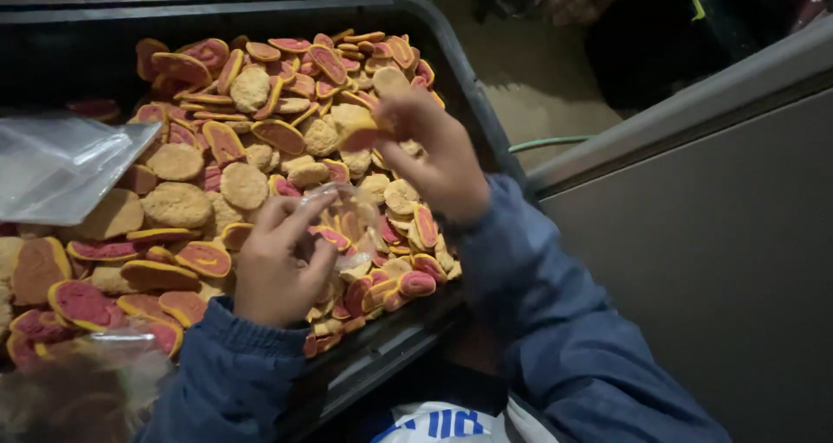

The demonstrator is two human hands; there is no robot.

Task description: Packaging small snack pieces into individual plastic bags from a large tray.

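- My right hand (438, 152) pinches 1 orange-rimmed biscuit (357, 136) between its fingertips, above the middle of the black tray (473, 96).
- My left hand (278, 261) grips 1 small clear bag (347, 226) by its mouth, near the tray's front edge; a few biscuits show inside it.
- 1 empty clear bag (56, 165) lies flat at the tray's left edge.
- 1 more clear bag (78, 391), blurred, sits at the front left corner.
- The loose biscuits (178, 204), red-centred and plain, are too many to count.

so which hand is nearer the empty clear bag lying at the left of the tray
Left. The left hand sits just right of the empty clear bag, its grip on a small clear pouch. The right hand is farther right, pinching a biscuit.
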